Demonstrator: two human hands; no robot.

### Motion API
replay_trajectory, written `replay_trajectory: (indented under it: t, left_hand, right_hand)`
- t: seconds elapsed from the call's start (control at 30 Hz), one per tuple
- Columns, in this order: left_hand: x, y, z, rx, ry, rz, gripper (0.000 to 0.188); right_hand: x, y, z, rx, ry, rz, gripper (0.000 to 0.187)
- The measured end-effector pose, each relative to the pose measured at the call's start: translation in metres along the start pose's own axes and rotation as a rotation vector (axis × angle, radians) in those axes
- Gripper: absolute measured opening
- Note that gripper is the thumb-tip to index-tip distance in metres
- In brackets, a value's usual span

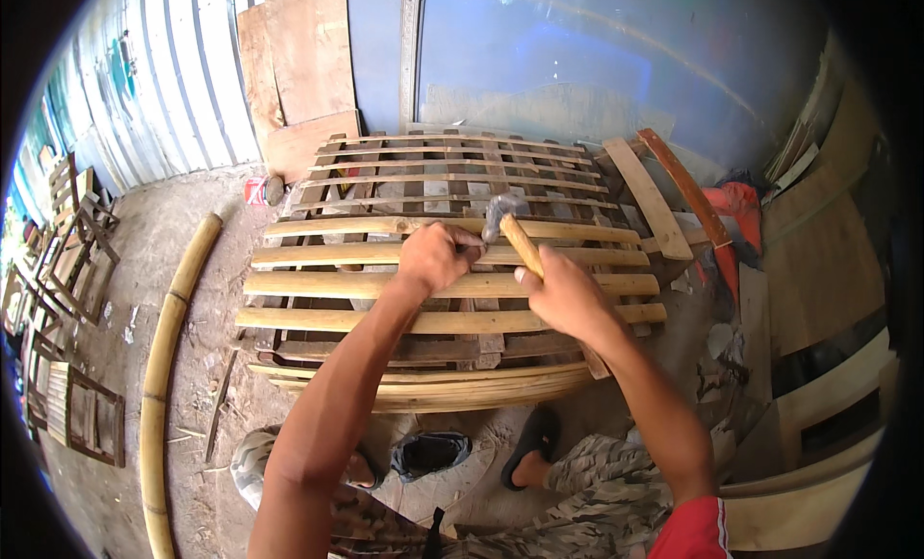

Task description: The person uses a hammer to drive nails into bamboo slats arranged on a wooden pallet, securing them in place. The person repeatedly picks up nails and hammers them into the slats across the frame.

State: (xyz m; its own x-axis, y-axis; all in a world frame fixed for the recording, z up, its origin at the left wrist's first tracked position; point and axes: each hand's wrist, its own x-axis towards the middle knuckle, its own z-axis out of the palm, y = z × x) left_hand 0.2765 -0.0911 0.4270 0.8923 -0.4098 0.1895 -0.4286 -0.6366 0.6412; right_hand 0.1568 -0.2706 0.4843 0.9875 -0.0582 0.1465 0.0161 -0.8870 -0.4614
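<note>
Your hammer [508,227] has a light brown wooden handle and a grey metal head. The slats [385,282] under your hands are pale yellow, and the wood beneath them is darker brown and grey. Your trousers [597,482] have a patchy pattern of grey, tan and brown. Your sleeve [695,532] is bright red. Your sandals [532,442] are black. The long bamboo pole [166,338] is yellow-green. The wall [616,59] behind is blue. The little can [256,190] is red and white. The ground [144,241] is dusty grey-brown.

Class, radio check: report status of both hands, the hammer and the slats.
Right hand grips hammer, head above slats. Left hand pinched on a slat beside the hammer head; nail not discernible. Left fingers close to strike point.
</note>
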Motion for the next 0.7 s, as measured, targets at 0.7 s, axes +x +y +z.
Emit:
replay_trajectory:
  t: [0.7]
  left_hand:
    - [-0.003,0.003,-0.003,0.019,-0.015,0.014,0.028]
  right_hand:
    - [0.0,-0.011,-0.01,0.1,0.128,0.025,0.035]
